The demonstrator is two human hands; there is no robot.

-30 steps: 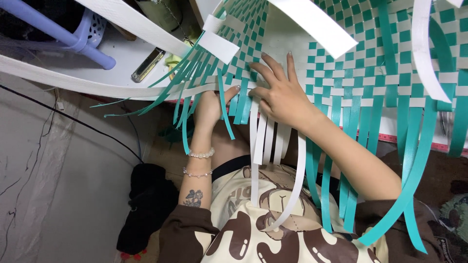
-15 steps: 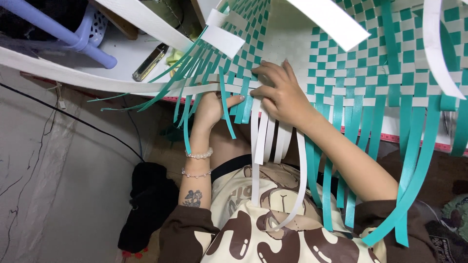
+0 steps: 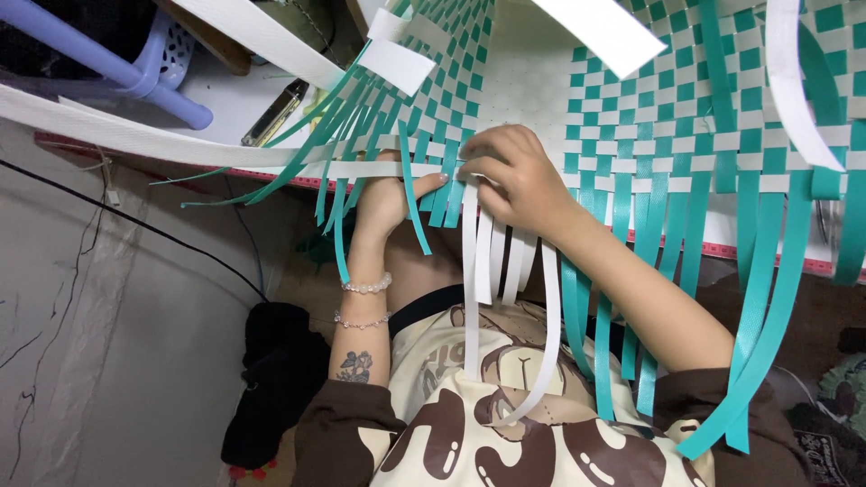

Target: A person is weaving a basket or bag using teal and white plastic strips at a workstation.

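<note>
Right hand (image 3: 519, 176) pinches the white horizontal strip (image 3: 361, 169) against the teal-and-white woven panel (image 3: 631, 108) while left hand (image 3: 392, 194) props loose teal strips (image 3: 410, 194) from beneath, so pressing the strip snug seems wise.

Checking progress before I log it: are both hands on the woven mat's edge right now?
Yes, the left hand and right hand both press the woven mat at its fringe.

The woven mat (image 3: 631, 117) is a teal-and-white checkerboard, with loose teal strips (image 3: 767, 298) and white strips (image 3: 471, 271) hanging from it. The shirt (image 3: 505, 424) is cream with brown blotches. The stool (image 3: 135, 63) is pale lavender, and the bracelets (image 3: 365, 287) are pearly white.
</note>
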